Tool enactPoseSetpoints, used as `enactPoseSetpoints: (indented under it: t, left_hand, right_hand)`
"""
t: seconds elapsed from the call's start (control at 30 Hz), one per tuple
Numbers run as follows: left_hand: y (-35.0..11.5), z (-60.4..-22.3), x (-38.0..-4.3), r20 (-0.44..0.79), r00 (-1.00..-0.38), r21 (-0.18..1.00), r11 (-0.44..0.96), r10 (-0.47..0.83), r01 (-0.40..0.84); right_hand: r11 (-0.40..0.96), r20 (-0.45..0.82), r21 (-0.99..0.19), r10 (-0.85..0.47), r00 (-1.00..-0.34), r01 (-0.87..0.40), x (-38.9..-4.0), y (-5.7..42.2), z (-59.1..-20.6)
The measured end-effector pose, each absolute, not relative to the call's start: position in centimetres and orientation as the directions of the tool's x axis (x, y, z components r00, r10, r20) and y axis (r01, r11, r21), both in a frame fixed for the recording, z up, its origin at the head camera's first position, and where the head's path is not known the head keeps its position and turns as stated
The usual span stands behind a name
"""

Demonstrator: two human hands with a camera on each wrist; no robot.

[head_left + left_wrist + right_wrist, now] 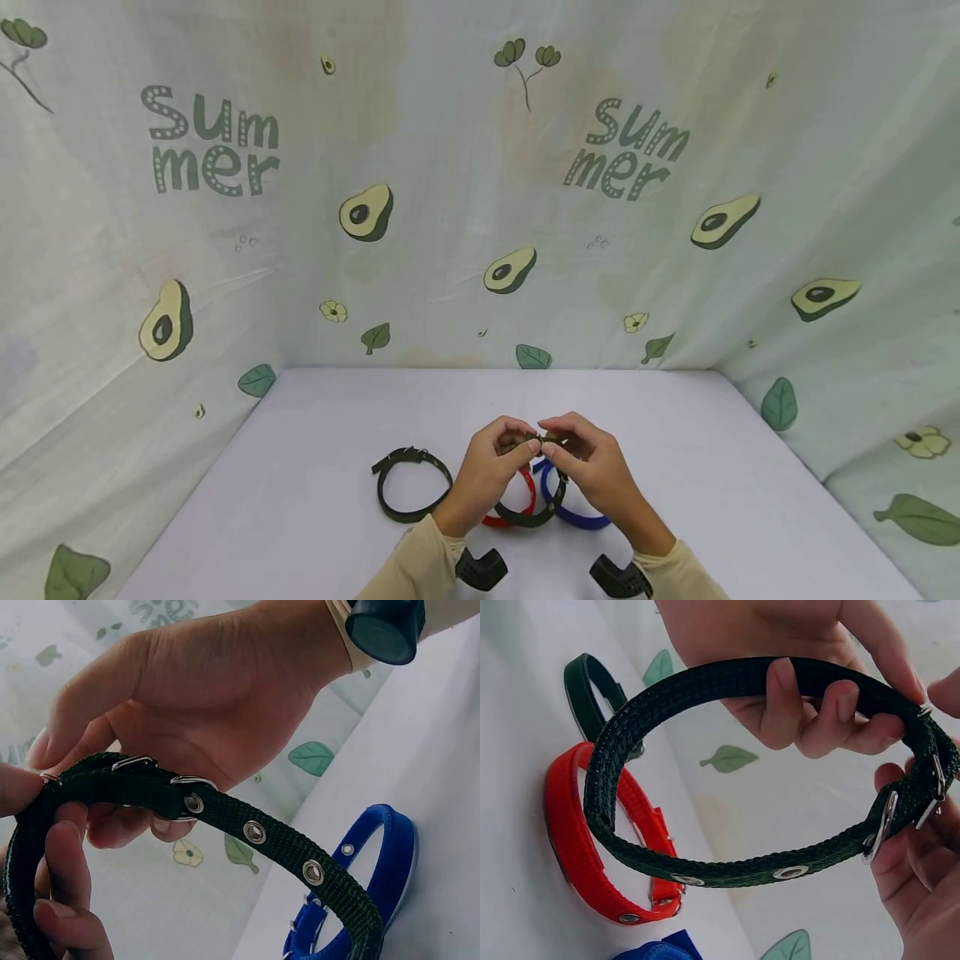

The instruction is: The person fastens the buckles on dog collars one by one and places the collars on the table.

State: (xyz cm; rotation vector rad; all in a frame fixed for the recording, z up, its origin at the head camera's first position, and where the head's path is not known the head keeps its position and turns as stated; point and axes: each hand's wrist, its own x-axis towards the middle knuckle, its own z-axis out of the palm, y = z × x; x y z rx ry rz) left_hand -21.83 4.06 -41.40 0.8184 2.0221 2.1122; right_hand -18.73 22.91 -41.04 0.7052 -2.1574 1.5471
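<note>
A dark green dog collar (528,520) with metal eyelets and a buckle hangs as a closed loop between both hands. My left hand (483,467) grips the strap, and its curled fingers (784,694) lie against the band in the right wrist view. My right hand (596,467) pinches the same collar near the silvery buckle (135,763) and D-ring. The two thumbs are close together at the strap. Part of the buckle area is hidden behind fingers in the head view.
A red collar (577,832) and a blue collar (581,521) rest on the white table (337,417) below the hands. Another dark green collar (411,517) lies to the left. A printed cloth (450,125) stands behind the table.
</note>
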Motion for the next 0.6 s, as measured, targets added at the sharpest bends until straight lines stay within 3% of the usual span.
enactPoseSetpoints:
  t: [0.37, 0.6]
  left_hand:
    - [4.04, -41.44, -21.99, 0.287, -0.865, 0.958, -0.141, 0.41, 0.251]
    - [3.9, -41.54, -22.15, 0.233, -0.888, 0.962, -0.23, 0.396, 0.149]
  right_hand:
    - [0.257, 0.534, -0.787, -0.173, -0.827, -0.562, -18.85, 22.9, -40.9]
    - [0.284, 0.448, -0.834, -0.151, -0.881, -0.472, -18.79, 23.16, -41.39]
